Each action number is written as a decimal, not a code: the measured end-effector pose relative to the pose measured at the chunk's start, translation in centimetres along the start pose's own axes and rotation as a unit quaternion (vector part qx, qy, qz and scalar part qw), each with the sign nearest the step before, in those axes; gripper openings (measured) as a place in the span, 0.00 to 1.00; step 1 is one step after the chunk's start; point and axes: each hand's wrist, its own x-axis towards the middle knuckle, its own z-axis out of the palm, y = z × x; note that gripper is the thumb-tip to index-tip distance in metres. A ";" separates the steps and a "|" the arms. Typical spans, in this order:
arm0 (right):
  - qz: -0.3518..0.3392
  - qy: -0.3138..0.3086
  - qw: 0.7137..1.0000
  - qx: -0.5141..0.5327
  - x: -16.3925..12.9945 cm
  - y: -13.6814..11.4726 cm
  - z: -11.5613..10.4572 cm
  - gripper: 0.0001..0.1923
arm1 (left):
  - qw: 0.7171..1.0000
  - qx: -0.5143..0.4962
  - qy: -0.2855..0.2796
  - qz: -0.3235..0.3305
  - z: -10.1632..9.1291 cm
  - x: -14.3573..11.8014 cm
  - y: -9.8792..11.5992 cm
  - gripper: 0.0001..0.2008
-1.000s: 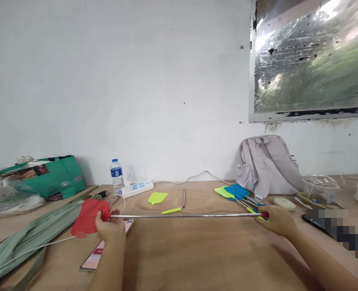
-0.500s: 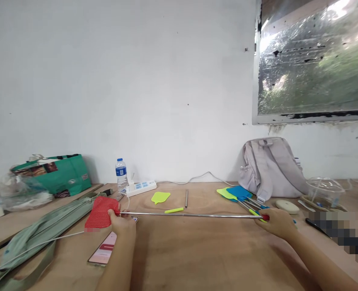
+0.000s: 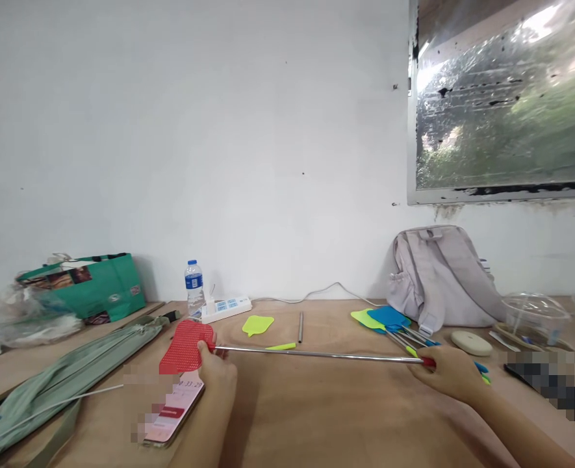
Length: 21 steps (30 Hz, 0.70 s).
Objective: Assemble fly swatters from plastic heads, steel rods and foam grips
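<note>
A red fly swatter (image 3: 186,346) is held level just above the table (image 3: 316,416), the left hand (image 3: 217,372) clamped at its head, the right hand (image 3: 447,372) clamped on the handle end. The rod (image 3: 316,354) has been shortened since a second ago, the left hand having been brought inward: the swatter appears to be in the course of being collapsed.

Your left hand (image 3: 217,372) now sits closer to your right hand (image 3: 447,372) than a second ago, so the metal rod (image 3: 316,354) between them shows shorter. The red swatter head (image 3: 186,346) has travelled with your left hand and now hangs just above the phone (image 3: 175,406) beside it.
</note>
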 end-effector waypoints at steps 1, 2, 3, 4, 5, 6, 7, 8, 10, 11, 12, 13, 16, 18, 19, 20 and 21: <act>0.001 -0.001 1.000 -0.001 0.0 -0.2 -0.2 0.14 | 1.000 0.003 0.000 -0.005 0.1 -0.3 -0.1 0.07; 0.004 -0.002 1.000 -0.003 0.0 -0.4 -0.3 0.14 | 1.000 0.006 0.002 -0.009 0.1 -0.5 -0.2 0.07; 0.010 -0.002 1.000 -0.006 0.0 -0.5 -0.5 0.14 | 1.000 0.008 0.004 -0.014 0.2 -0.7 -0.3 0.07; 0.015 -0.001 1.000 -0.008 0.0 -0.7 -0.7 0.14 | 1.000 0.010 0.006 -0.018 0.2 -0.9 -0.4 0.08; 0.017 -0.001 1.000 -0.010 0.0 -0.9 -0.8 0.14 | 1.000 0.012 0.006 -0.022 0.3 -1.0 -0.5 0.08; 0.013 -0.003 1.000 -0.009 0.0 -1.1 -0.9 0.14 | 1.000 0.013 0.004 -0.026 0.3 -1.2 -0.5 0.08; 0.009 -0.005 1.000 -0.009 0.1 -1.3 -0.9 0.14 | 0.999 0.015 0.001 -0.031 0.3 -1.3 -0.6 0.07; 0.004 -0.009 1.000 -0.009 0.1 -1.5 -0.9 0.14 | 0.999 0.018 -0.002 -0.035 0.4 -1.4 -0.7 0.07; -0.001 -0.013 1.000 -0.007 0.0 -1.8 -0.9 0.14 | 0.999 0.023 -0.007 -0.043 0.3 -1.6 -0.8 0.07; 0.002 -0.012 1.000 -0.006 0.0 -1.9 -0.8 0.14 | 0.999 0.026 -0.009 -0.045 0.3 -1.7 -0.9 0.07; 0.006 -0.011 1.000 -0.004 0.0 -1.9 -0.8 0.14 | 0.998 0.029 -0.011 -0.046 0.3 -1.8 -0.9 0.07; 0.010 -0.009 1.000 -0.002 0.0 -2.0 -0.7 0.15 | 0.998 0.031 -0.014 -0.047 0.3 -1.9 -0.9 0.07; 0.015 -0.014 1.000 0.004 -0.1 -1.8 -0.7 0.15 | 0.998 0.033 -0.023 -0.048 0.3 -2.1 -0.9 0.08; 0.015 -0.015 1.000 0.008 -0.1 -1.7 -0.7 0.15 | 0.998 0.036 -0.026 -0.047 0.2 -2.2 -1.0 0.08; 0.017 -0.015 1.000 0.011 -0.1 -1.7 -0.7 0.15 | 0.998 0.038 -0.026 -0.046 0.2 -2.2 -1.1 0.08; 0.021 -0.015 1.000 0.012 -0.1 -1.7 -0.6 0.15 | 0.998 0.041 -0.025 -0.044 0.2 -2.2 -1.2 0.07; 0.024 -0.016 0.999 0.014 -0.1 -1.7 -0.5 0.15 | 0.998 0.043 -0.024 -0.043 0.1 -2.2 -1.3 0.07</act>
